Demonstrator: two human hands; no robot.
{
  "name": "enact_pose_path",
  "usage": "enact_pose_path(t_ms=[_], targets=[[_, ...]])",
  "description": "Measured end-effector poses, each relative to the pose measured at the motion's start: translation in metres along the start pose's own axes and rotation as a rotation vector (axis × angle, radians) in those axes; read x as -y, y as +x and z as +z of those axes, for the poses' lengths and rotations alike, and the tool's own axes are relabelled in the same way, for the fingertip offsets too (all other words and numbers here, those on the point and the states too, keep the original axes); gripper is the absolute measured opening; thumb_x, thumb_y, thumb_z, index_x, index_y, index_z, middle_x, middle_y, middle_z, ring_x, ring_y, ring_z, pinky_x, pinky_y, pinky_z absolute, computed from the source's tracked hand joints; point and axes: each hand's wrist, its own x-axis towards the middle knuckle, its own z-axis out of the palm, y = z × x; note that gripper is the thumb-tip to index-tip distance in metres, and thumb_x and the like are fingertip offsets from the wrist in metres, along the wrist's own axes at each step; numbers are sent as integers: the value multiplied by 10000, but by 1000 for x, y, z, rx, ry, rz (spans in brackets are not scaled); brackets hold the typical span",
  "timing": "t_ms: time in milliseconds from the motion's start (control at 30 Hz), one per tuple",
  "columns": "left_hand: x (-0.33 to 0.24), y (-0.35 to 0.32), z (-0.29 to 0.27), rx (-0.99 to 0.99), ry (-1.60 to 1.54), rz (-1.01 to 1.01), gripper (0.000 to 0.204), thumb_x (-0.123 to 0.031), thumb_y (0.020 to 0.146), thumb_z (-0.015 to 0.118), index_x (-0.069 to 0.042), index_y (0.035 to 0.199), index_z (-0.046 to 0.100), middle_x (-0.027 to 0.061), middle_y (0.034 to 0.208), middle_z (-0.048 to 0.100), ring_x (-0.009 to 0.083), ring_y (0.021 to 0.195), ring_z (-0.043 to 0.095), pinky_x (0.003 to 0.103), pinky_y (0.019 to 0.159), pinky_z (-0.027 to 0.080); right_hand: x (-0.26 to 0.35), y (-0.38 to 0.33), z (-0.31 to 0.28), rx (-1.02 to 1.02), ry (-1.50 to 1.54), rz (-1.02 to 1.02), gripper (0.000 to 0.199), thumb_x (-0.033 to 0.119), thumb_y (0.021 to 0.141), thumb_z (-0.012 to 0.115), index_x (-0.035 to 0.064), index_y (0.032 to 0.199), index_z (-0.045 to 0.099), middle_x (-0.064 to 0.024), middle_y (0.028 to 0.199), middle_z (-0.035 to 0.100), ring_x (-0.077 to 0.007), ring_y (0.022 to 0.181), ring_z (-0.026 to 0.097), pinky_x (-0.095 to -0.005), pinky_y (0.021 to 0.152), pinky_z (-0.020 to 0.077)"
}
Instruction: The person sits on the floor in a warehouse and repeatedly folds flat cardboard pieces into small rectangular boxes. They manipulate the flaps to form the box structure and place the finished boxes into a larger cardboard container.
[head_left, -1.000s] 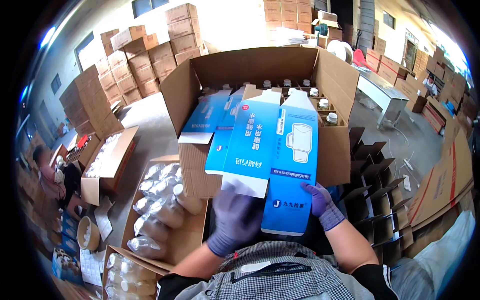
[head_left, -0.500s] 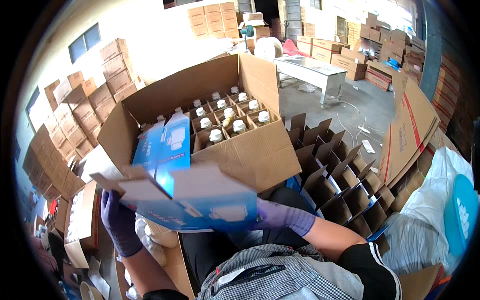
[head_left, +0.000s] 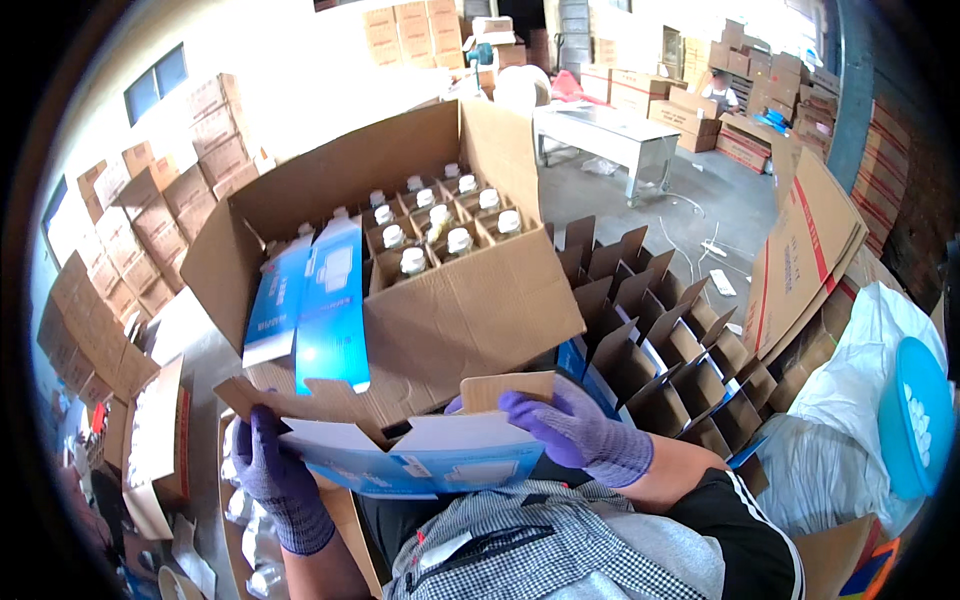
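Note:
Both my hands wear purple gloves and grip a blue-and-white carton (head_left: 440, 468), held above my lap with its flaps standing up. My left hand (head_left: 270, 475) is closed on its left end, beside a brown flap. At the right end, my right hand (head_left: 575, 430) pinches the carton near an upright brown flap. Just beyond stands a large open cardboard box (head_left: 480, 330). Glass bottles with white caps (head_left: 460, 242) stand in its divider cells. Two flat blue cartons (head_left: 333, 290) lie over the left part of that box, hiding some bottles.
Right of the large box stand several open blue cartons with brown insides (head_left: 650, 352). Farther right are folded cardboard sheets (head_left: 800, 262), a plastic sack (head_left: 835, 450) and a turquoise basin (head_left: 885, 430) of white caps. A box of white items (head_left: 178, 440) stands left. A white table (head_left: 600, 130) is behind.
The carton has tipped so its open top and flaps show. My right hand has shifted up from its lower right end to the flap edge. My left hand stays at the left end.

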Motion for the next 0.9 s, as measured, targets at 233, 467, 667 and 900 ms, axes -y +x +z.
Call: enact_pose_path(t_ms=[233, 467, 667, 900], targets=[[-9, -57, 38, 468, 26, 88, 453, -145, 912, 623, 13, 1326, 528, 159, 1307, 565, 252, 1150, 567, 397, 1002, 428, 35, -9, 11, -411, 734, 634, 412, 204, 974, 599, -24, 1316, 561, -155, 1260, 628, -225, 1148, 619, -350, 984, 495], [-26, -25, 47, 1061, 220, 596, 322, -404, 785, 768, -95, 862, 724, 104, 1022, 690, 376, 1128, 569, 495, 993, 430, 45, -11, -11, 3, 106, 303, 578, 420, 871, 691, 33, 1284, 574, -145, 1226, 603, -255, 1117, 573, -421, 979, 437], [-30, -14, 66, 1038, 540, 422, 213, -201, 660, 828, -81, 777, 697, 98, 931, 661, 376, 1083, 583, 475, 942, 458, 67, 8, -24, 332, -31, -42, 590, 519, 767, 778, 85, 1150, 662, -80, 1084, 641, -271, 1071, 559, -457, 961, 368], [-2, -30, 66, 645, 159, 152, 503, -183, 724, 808, -16, 1172, 652, 140, 1183, 641, 304, 1150, 579, 456, 1013, 454, 64, 27, -10, 227, -364, 202, 414, 178, 872, 703, 49, 1258, 621, -152, 1208, 588, -313, 1004, 610, -446, 851, 462]])
